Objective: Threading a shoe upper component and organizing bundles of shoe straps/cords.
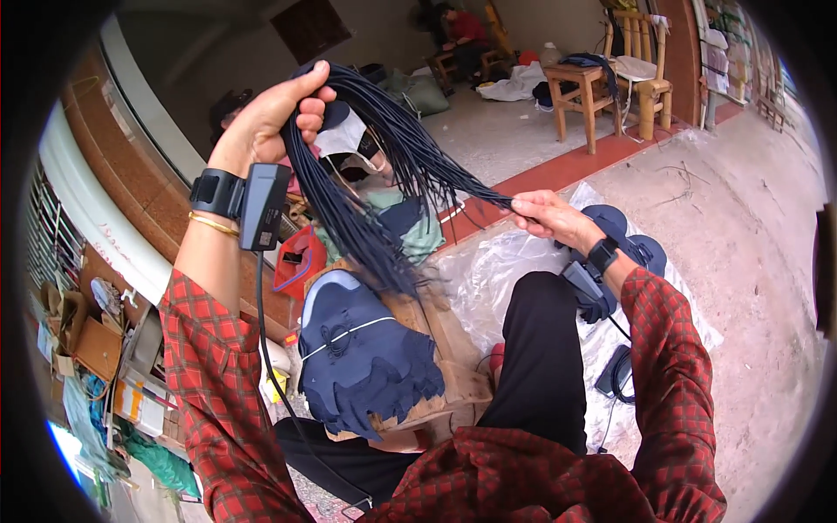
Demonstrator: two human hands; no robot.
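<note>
My left hand [281,113] is raised and closed round the folded top of a bundle of thin dark navy cords [401,131]. Many of the cords hang loose from it in a long fringe. On the right, my right hand [558,216] pinches the ends of some strands, holding them stretched out sideways. Below the hanging cords, a stack of dark blue fabric pieces [370,366], bound with a white string, lies on a wooden bench [458,366] in front of me. Its near edge is ragged.
Clear plastic sheeting [488,288] covers the ground at right, with rounded dark blue items [641,248] on it. A red bag [299,261] stands beyond the stack. Farther off are a wooden stool [580,91], a bamboo chair [649,74] and a seated person [466,35]. Boxes [96,349] crowd the left.
</note>
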